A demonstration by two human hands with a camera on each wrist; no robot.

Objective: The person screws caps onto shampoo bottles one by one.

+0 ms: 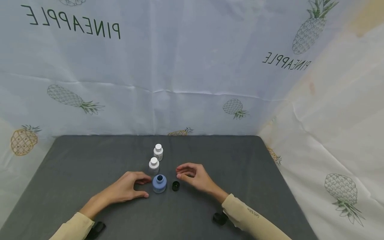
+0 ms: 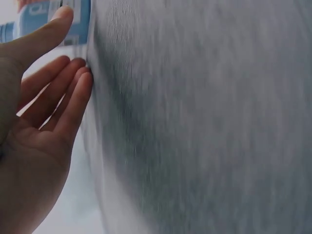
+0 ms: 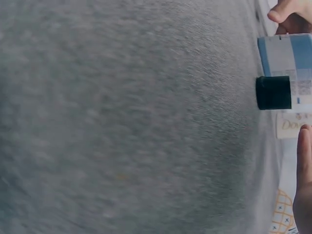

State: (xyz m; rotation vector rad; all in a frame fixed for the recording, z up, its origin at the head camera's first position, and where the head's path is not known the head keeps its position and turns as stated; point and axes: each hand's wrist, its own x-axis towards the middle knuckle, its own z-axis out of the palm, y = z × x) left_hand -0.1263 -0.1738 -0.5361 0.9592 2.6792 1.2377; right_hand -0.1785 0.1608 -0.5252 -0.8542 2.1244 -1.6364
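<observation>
A blue bottle (image 1: 159,184) stands upright and uncapped on the dark grey table, its dark mouth facing up. Just right of it sits a small black cap (image 1: 175,186), which the right wrist view shows as a dark cylinder (image 3: 274,92) in front of the labelled bottle. My left hand (image 1: 129,187) is beside the bottle's left side, thumb and fingers spread apart and holding nothing. My right hand (image 1: 195,176) hovers right of the cap with loosely bent fingers and nothing between them. In the left wrist view the blue bottle (image 2: 80,19) appears beyond the thumb.
Two white bottles with white lids, a nearer one (image 1: 154,166) and a farther one (image 1: 158,152), stand behind the blue bottle. The grey table (image 1: 228,160) is bordered by a pineapple-print curtain (image 1: 192,66) at the back and sides.
</observation>
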